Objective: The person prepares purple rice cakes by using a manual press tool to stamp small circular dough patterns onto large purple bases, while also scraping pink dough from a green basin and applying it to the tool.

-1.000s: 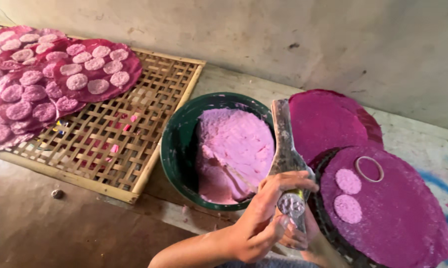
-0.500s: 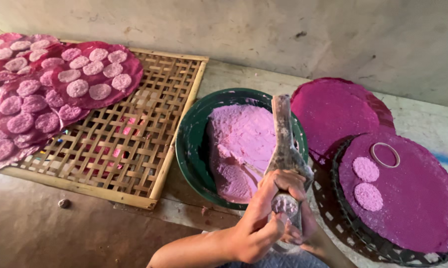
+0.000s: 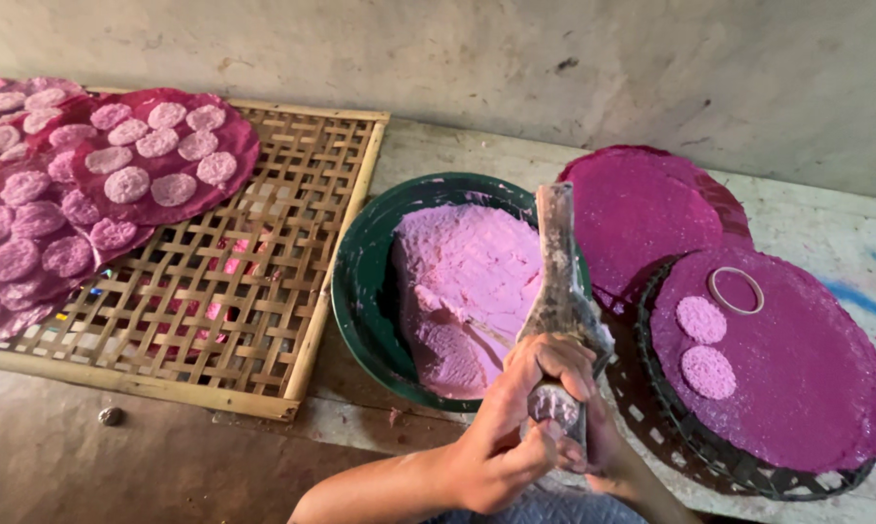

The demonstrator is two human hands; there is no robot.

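Woven bamboo tray (image 3: pixel 263 311) at left, carrying magenta sheets (image 3: pixel 156 170) dotted with pale pink discs (image 3: pixel 127 184). Small dark pebble (image 3: pixel 111 415) on the counter (image 3: pixel 166 466) near tray's front edge.

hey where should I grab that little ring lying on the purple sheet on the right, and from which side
Take the ring by its thin rim, pinching across it from straight above. It lies flat on the purple sheet, so there is no edge to get under from the side. The two pink discs sit just below-left, so coming from above or its far side probably avoids them.

No pkgs, labels, signs or screens anywhere round the hands; nothing printed in view.
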